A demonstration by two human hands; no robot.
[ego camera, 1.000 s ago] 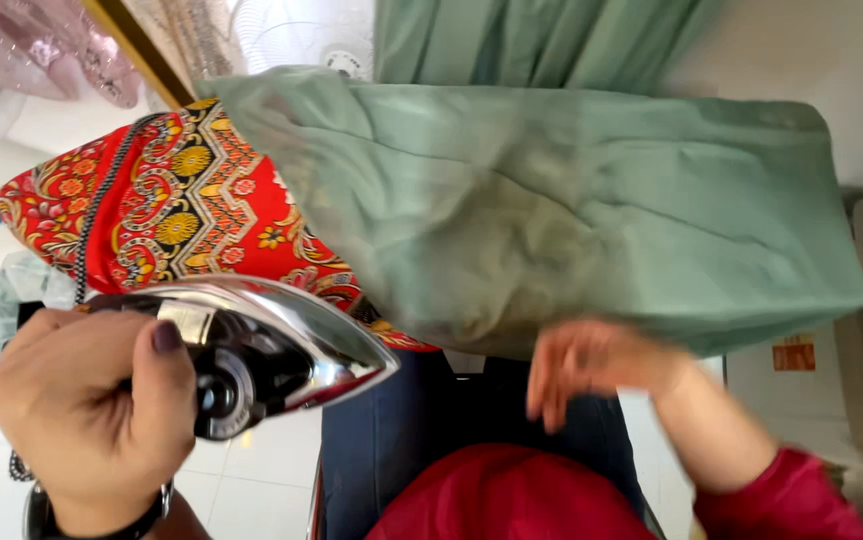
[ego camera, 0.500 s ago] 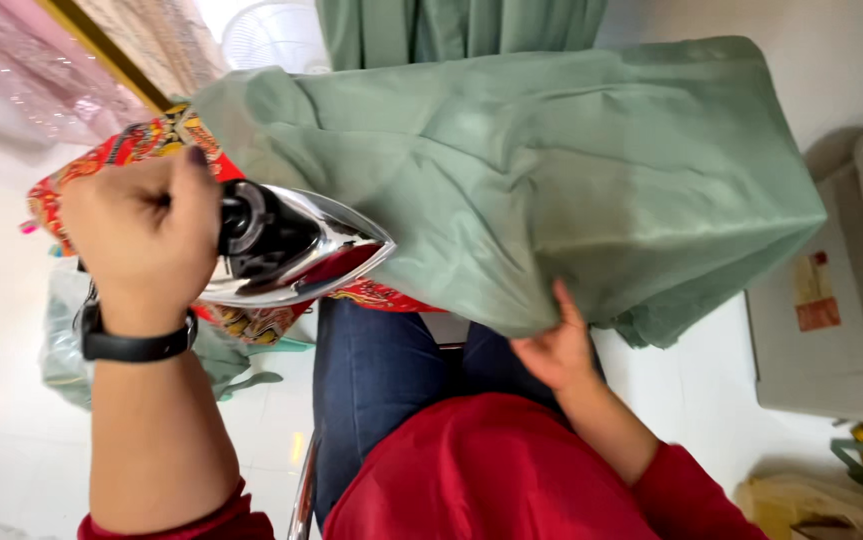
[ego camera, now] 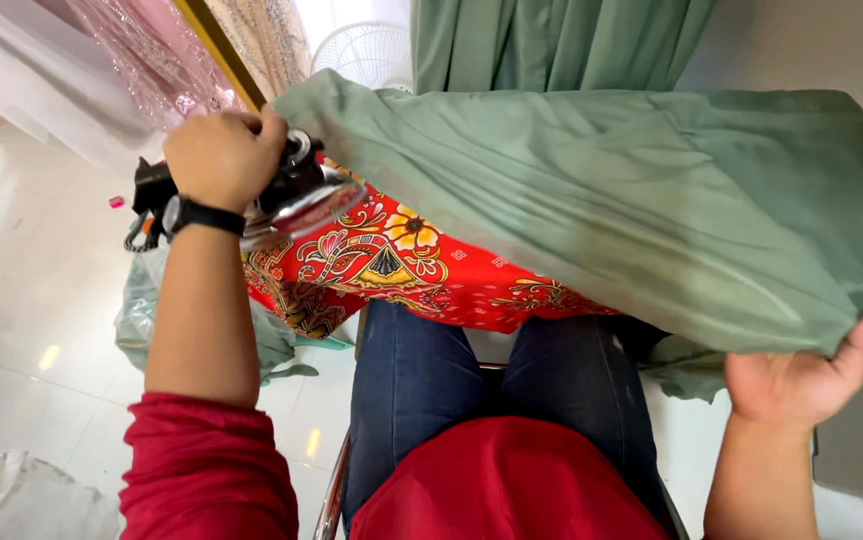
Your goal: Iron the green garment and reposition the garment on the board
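Observation:
My left hand (ego camera: 219,158) grips the black handle of a metal clothes iron (ego camera: 296,195), held over the left end of an ironing board with a red patterned cover (ego camera: 391,265). A pale green cloth (ego camera: 631,210) lies spread across the board and hangs off its near edge. My right hand (ego camera: 801,380) holds the cloth's lower right edge, thumb up against the fabric. I sit with my blue-jeaned legs (ego camera: 431,400) under the board, and I wear a red top.
A green curtain (ego camera: 551,45) hangs at the back, beside a white fan (ego camera: 366,55). Pink sheer fabric (ego camera: 151,60) hangs at top left. A pale green bundle (ego camera: 146,310) lies on the white tiled floor, left of the board.
My left hand has carried the iron up and left, off the green cloth to the board's end. My right hand has slid right along the cloth's edge.

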